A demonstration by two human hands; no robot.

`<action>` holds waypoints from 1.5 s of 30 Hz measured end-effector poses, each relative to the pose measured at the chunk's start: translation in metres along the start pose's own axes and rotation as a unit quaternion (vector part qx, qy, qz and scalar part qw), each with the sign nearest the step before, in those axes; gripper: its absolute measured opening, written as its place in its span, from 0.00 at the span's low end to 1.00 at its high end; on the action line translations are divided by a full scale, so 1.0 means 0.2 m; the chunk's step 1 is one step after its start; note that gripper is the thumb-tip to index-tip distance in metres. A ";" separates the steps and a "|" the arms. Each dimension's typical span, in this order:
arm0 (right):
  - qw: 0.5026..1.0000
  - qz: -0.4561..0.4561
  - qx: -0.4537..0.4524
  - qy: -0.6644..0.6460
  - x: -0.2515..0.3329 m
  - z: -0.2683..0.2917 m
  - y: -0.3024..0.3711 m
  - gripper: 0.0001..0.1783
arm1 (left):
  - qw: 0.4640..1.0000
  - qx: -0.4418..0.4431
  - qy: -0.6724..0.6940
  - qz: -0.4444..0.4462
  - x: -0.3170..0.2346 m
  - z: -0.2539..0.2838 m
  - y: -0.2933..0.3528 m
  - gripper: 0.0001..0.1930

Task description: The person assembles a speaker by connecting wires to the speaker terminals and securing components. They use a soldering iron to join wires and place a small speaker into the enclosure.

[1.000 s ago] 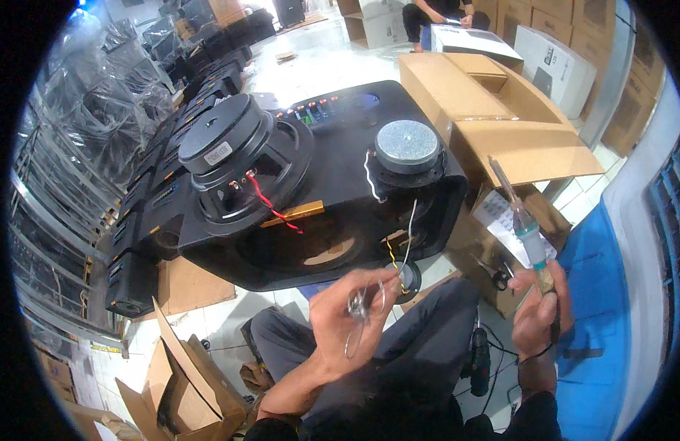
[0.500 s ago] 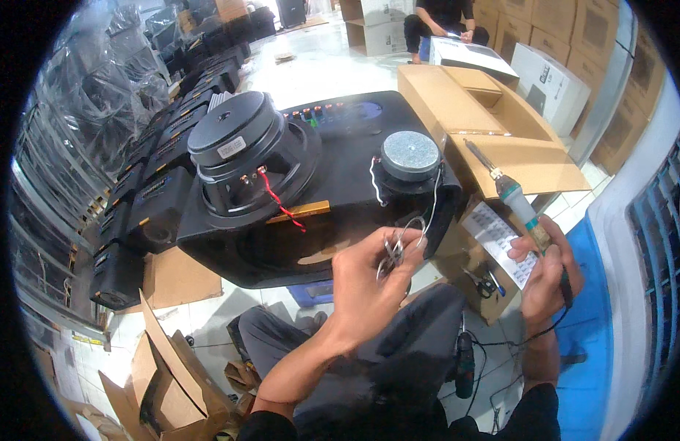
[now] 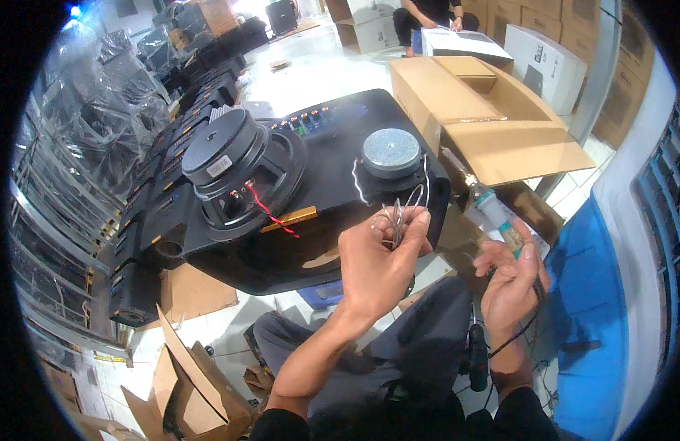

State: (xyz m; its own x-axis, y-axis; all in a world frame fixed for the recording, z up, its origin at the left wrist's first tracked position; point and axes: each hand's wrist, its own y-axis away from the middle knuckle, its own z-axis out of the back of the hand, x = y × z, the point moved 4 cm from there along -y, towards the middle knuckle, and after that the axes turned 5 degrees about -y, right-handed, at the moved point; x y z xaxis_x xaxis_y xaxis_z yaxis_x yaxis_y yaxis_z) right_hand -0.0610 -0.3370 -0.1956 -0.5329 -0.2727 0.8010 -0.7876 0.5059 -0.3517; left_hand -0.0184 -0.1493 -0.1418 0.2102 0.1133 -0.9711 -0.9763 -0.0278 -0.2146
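My left hand (image 3: pixel 384 264) is closed, pinching a loose coil of silvery solder wire (image 3: pixel 396 220) in front of the small speaker driver. My right hand (image 3: pixel 512 279) holds a soldering iron (image 3: pixel 494 212) by its green and clear handle, tip pointing up and away to the left. The small round driver (image 3: pixel 391 153) lies magnet-up on a black speaker cabinet (image 3: pixel 340 176), with white wires (image 3: pixel 358 180) at its sides. To its left, a large woofer (image 3: pixel 237 173) also rests magnet-up, a red wire (image 3: pixel 266 209) hanging from its terminals.
An open cardboard box (image 3: pixel 494 158) stands right of the cabinet. Rows of black speaker cabinets (image 3: pixel 152 213) line the left, near plastic-wrapped goods (image 3: pixel 105 95). Torn cardboard (image 3: pixel 185 389) lies at lower left. A blue panel (image 3: pixel 593 294) stands at right. Another person (image 3: pixel 435 15) sits at the back.
My right hand and the soldering iron have moved left, closer to the small driver, and its fingers have loosened. My left hand still grips the solder wire. The view has shifted slightly.
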 end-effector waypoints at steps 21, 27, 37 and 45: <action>0.999 -0.027 0.038 0.002 -0.06 -0.10 0.06 0.31 | 1.000 -0.005 -0.024 -0.011 0.00 -0.03 -0.04 0.10; 0.998 -0.020 0.047 0.020 -0.06 -0.10 0.08 0.30 | 1.000 -0.005 -0.028 -0.010 0.01 -0.03 -0.05 0.11; 0.959 0.183 0.135 0.171 0.01 -0.13 0.09 0.23 | 1.000 -0.022 -0.017 -0.007 0.03 -0.02 -0.06 0.10; 0.934 0.236 0.175 0.205 0.03 -0.15 0.08 0.21 | 0.999 -0.038 -0.029 -0.011 0.02 -0.01 -0.06 0.09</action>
State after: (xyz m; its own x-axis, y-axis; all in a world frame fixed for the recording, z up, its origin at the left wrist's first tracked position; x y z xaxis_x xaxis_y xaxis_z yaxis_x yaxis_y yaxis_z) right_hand -0.0683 -0.3058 -0.1821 -0.7388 0.2860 0.6102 -0.5866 0.1728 -0.7912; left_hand -0.0061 -0.1503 -0.1434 0.2266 0.1725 -0.9586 -0.9642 -0.0995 -0.2458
